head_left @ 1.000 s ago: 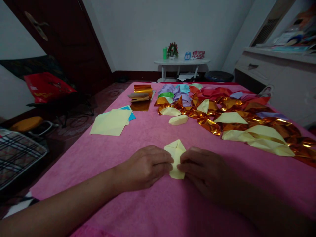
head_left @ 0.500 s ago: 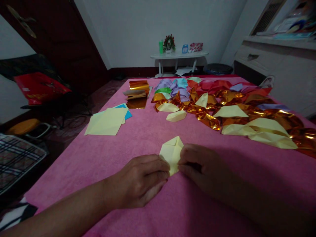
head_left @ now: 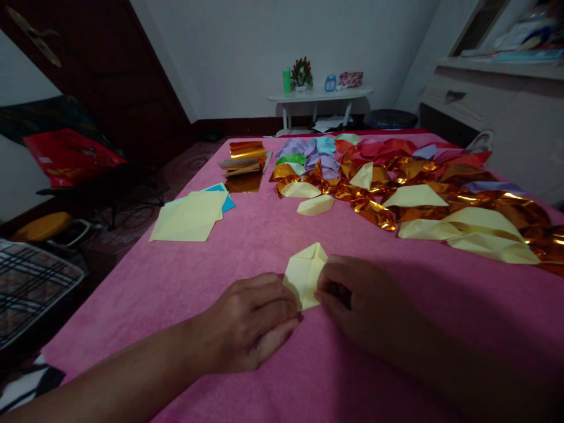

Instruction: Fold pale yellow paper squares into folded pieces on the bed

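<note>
A pale yellow sheet of folded paper (head_left: 304, 276) lies on the pink cloth between my hands, its far end folded to a blunt point with a crease down from it. My left hand (head_left: 259, 320) rests on the cloth, fingers together and pressed on the paper's near left edge. On the opposite side, my right hand (head_left: 359, 294) pinches the right edge between thumb and curled fingers. The fingertips hide both lower edges of the paper.
Flat yellow sheets (head_left: 189, 216) with a blue one beneath lie at left. Behind them is a stack of gold foil sheets (head_left: 244, 167). Folded yellow, gold, purple and red paper pieces (head_left: 418, 197) spread across the back right. A white table (head_left: 321, 96) stands by the wall.
The paper stays in nearly the same place between my hands. My left fingers have shifted slightly left along its near edge, and my right hand has moved very little.
</note>
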`<act>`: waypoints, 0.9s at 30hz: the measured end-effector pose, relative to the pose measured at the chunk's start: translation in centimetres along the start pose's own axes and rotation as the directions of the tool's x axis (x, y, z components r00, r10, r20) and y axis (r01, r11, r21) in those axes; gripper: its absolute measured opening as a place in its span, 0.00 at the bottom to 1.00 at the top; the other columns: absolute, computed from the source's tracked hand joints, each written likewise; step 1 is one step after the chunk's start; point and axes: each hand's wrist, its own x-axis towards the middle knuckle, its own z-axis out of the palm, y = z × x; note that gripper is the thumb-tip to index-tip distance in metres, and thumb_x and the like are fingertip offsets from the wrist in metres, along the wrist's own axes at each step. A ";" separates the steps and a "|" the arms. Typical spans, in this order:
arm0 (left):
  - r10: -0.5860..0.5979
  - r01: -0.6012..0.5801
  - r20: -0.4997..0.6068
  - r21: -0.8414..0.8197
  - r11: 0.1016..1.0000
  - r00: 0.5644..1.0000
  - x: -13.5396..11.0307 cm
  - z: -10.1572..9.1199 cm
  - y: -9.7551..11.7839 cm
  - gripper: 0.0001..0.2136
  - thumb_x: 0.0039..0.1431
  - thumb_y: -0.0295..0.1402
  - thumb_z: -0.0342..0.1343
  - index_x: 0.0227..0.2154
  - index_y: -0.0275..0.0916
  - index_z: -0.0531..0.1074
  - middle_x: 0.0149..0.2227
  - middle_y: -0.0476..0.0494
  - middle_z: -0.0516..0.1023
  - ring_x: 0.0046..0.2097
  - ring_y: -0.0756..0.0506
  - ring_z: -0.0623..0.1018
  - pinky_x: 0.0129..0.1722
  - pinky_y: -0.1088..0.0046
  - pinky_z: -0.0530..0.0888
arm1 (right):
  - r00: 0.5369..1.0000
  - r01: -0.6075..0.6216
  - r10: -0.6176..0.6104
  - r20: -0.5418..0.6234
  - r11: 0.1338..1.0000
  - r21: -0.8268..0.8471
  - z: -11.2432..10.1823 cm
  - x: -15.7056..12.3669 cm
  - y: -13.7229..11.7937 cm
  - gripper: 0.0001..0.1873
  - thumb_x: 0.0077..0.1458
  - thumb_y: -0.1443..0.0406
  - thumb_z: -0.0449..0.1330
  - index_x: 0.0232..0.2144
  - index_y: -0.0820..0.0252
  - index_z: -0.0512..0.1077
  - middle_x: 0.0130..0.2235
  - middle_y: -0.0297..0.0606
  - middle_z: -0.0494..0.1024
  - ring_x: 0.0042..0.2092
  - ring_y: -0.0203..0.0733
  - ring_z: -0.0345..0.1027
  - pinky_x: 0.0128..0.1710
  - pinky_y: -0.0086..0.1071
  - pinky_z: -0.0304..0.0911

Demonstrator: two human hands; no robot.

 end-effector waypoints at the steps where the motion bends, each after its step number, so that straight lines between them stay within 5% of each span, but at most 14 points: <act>1: 0.005 -0.005 -0.011 0.007 1.000 1.000 0.0 0.0 0.0 0.12 0.53 0.20 0.56 0.42 0.31 0.70 0.37 0.39 0.75 0.38 0.47 0.72 0.39 0.67 0.72 | 1.000 0.002 -0.002 0.000 1.000 -0.006 0.0 0.0 0.0 0.05 0.46 0.72 0.59 0.23 0.59 0.68 0.25 0.31 0.69 0.28 0.34 0.57 0.28 0.30 0.45; 4: -0.009 0.008 0.023 0.015 1.000 1.000 0.0 0.0 0.0 0.16 0.54 0.22 0.55 0.47 0.33 0.69 0.39 0.39 0.74 0.38 0.46 0.71 0.39 0.67 0.72 | 1.000 0.000 -0.001 -0.006 1.000 -0.015 0.1 0.0 -0.1 0.05 0.46 0.72 0.59 0.22 0.60 0.67 0.25 0.31 0.69 0.29 0.34 0.57 0.28 0.30 0.45; 27: -0.025 0.018 0.146 0.055 0.998 0.989 0.7 -0.3 0.4 0.09 0.59 0.25 0.50 0.40 0.33 0.73 0.43 0.38 0.76 0.39 0.45 0.73 0.39 0.67 0.72 | 0.999 -0.009 0.005 -0.032 0.994 -0.106 0.4 0.0 -0.6 0.06 0.48 0.72 0.56 0.22 0.60 0.66 0.25 0.32 0.68 0.26 0.33 0.55 0.26 0.30 0.41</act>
